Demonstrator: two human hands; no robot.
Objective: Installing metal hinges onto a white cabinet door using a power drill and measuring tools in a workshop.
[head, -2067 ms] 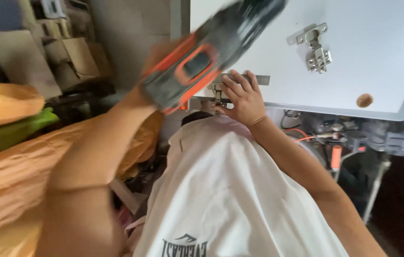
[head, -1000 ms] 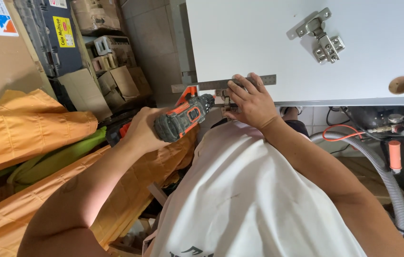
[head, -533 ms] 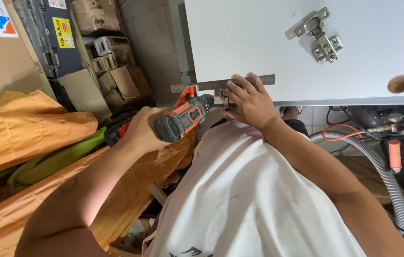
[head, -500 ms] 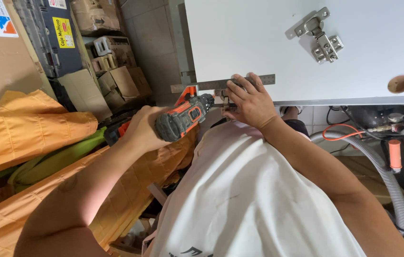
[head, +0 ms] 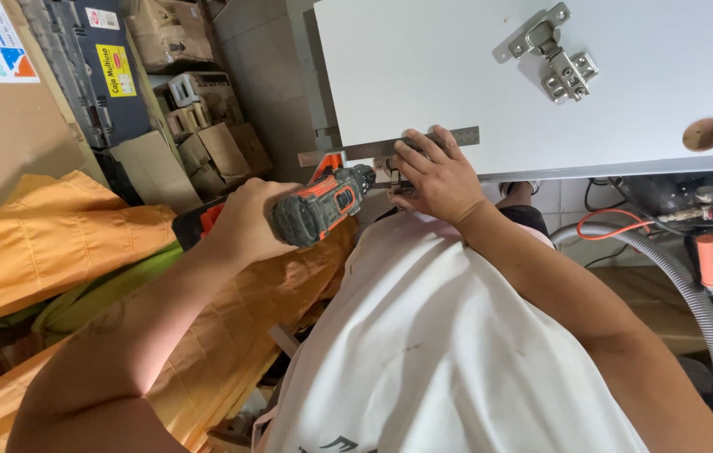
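Observation:
My left hand grips an orange and black cordless drill, its nose pointing at the near edge of a white cabinet panel. My right hand rests on that edge, fingers pressing down a metal ruler and a small metal fitting hidden under the fingers. A silver hinge is mounted further along the panel, and a round bored hole sits to the right.
Orange fabric and a green roll lie to the left. Cardboard boxes and a dark case stand behind. A grey ribbed hose and an orange cable run under the panel on the right.
Two seconds ago the drill was raised high and blurred; it has come down to the panel's edge. Over the last second both hands have held nearly still.

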